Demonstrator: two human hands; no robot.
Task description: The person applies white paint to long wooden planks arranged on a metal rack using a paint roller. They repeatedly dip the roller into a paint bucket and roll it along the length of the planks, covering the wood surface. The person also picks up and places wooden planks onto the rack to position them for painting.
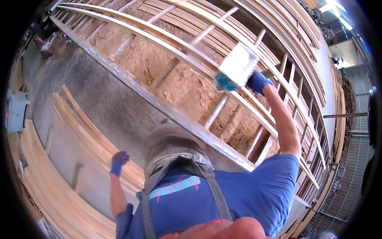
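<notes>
Already my right hand (258,81) is raised and clamped on a blurred white-and-teal block (236,68) over the far roller frame (223,103), nothing yet laid down, while my left hand (118,162) hangs loosely curled, holding nothing.

Both hands, left (119,161) and right (258,81), wear matt blue cloth gloves. The white-and-teal plastic power tool (236,71) looks smooth. Pale raw wooden slats (71,191) at lower left are rough-sawn; the long grey metal rail (131,85) is dull and dusty.
</notes>
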